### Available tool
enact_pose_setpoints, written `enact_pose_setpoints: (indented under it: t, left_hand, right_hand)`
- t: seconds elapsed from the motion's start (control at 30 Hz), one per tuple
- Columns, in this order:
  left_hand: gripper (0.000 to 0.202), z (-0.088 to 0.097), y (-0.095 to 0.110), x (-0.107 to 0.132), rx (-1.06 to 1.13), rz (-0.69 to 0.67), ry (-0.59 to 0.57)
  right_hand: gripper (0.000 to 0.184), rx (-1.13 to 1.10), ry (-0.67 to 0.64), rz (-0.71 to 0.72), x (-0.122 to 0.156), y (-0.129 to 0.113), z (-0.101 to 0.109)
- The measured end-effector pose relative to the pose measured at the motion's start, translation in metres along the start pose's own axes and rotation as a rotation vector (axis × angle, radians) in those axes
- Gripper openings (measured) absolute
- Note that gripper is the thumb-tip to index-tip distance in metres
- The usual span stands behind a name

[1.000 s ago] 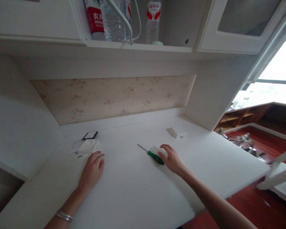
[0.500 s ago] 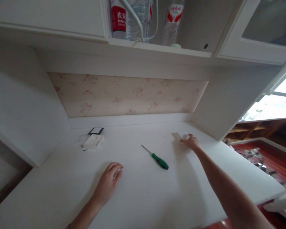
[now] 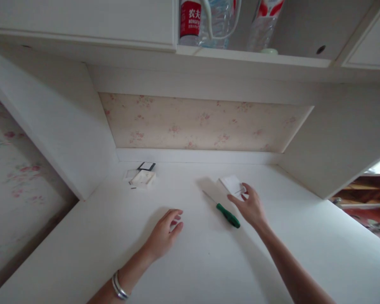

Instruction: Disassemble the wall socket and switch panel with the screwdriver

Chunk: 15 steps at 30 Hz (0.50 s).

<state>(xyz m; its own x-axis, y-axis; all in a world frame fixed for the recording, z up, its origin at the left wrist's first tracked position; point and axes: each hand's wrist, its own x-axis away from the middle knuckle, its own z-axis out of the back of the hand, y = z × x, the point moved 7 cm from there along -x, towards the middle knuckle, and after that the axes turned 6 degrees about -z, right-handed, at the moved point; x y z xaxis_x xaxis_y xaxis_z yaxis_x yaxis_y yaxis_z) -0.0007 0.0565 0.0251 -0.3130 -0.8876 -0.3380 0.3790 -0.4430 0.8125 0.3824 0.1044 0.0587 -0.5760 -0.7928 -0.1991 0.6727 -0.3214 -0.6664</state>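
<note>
My right hand [image 3: 250, 204] grips a white square box-like piece [image 3: 232, 185] by its right side, with thumb and fingers on its edges. A thin dark line, perhaps a slot or a wire, shows on it near the fingertips. Just below lies a screwdriver [image 3: 228, 215] with a green handle, its shaft pointing to the back left. My left hand [image 3: 164, 234] hovers over or rests on the tabletop, fingers loosely curled and apart from the thumb, nothing visible in them. A silver bangle [image 3: 118, 287] is around that wrist.
At the back left lie an open white box [image 3: 143, 178], a black-framed flat piece [image 3: 146, 166], a clear sheet [image 3: 131, 174] and a small dark strip [image 3: 133, 188]. Side panels flank the white tabletop [image 3: 190, 270]. Overhead, a shelf [image 3: 297, 61] holds plastic bottles [image 3: 190, 23] and a white cable.
My right hand has brought the white piece leftward and nearer, above the screwdriver, and it is lifted. The left hand's fingers have spread slightly. The view has turned to the left.
</note>
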Motion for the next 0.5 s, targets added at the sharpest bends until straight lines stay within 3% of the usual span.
enact_pose_setpoints:
  t: [0.13, 0.23, 0.33, 0.5]
  left_hand:
    - [0.040, -0.009, 0.005, 0.004, 0.073, 0.025, -0.065]
    - [0.057, -0.009, 0.005, 0.006, 0.118, 0.009, -0.067]
    - [0.069, -0.005, -0.003, 0.007, 0.135, 0.040, -0.070]
    - [0.077, -0.003, -0.012, 0.008, 0.110, 0.065, -0.093]
  right_hand:
    - [0.076, -0.296, -0.144, 0.194, 0.073, -0.061, -0.035]
    - [0.070, -0.362, -0.236, 0.345, 0.118, -0.094, -0.062]
    - [0.069, -0.360, -0.269, 0.438, 0.147, -0.108, -0.082]
    - [0.070, -0.287, -0.280, 0.469, 0.167, -0.106, -0.096]
